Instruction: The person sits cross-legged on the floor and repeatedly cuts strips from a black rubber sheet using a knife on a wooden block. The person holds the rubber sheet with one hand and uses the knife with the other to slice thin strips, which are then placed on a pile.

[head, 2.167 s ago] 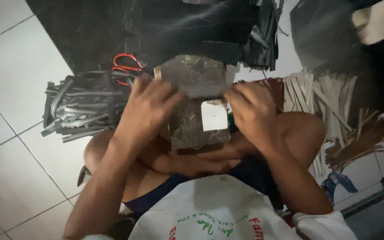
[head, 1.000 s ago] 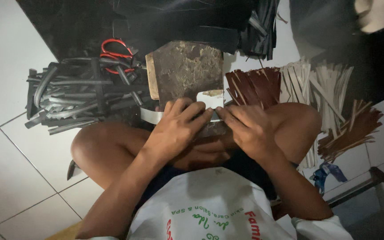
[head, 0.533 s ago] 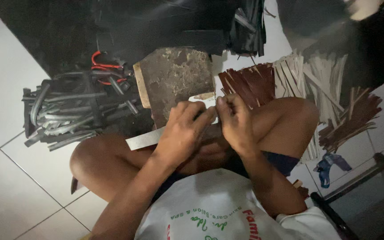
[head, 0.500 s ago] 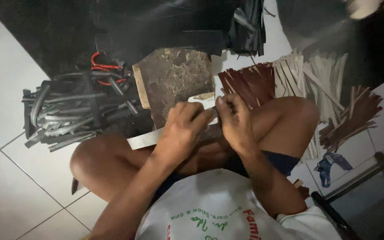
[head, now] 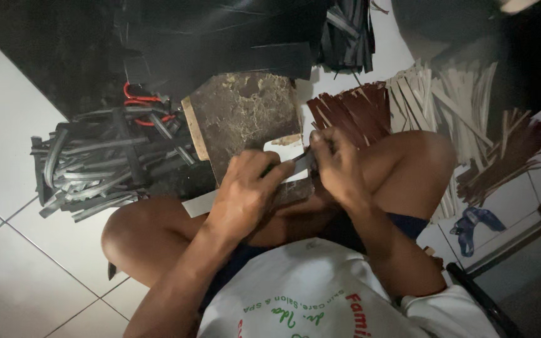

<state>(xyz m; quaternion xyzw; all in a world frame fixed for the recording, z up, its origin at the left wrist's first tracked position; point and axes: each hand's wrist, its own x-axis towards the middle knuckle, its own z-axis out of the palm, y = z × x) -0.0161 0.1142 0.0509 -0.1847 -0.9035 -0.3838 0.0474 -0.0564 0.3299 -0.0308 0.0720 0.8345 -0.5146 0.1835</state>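
Hands boxed in, open tile only at eight o'clock

Grey strip pile blocks nine o'clock, scuffed brown board twelve, reddish-brown strips one, pale splints two; white floor tiles lie free.

No packages, signs or screens anywhere here. The nearest thing is the round green-and-red print on the person's white shirt.
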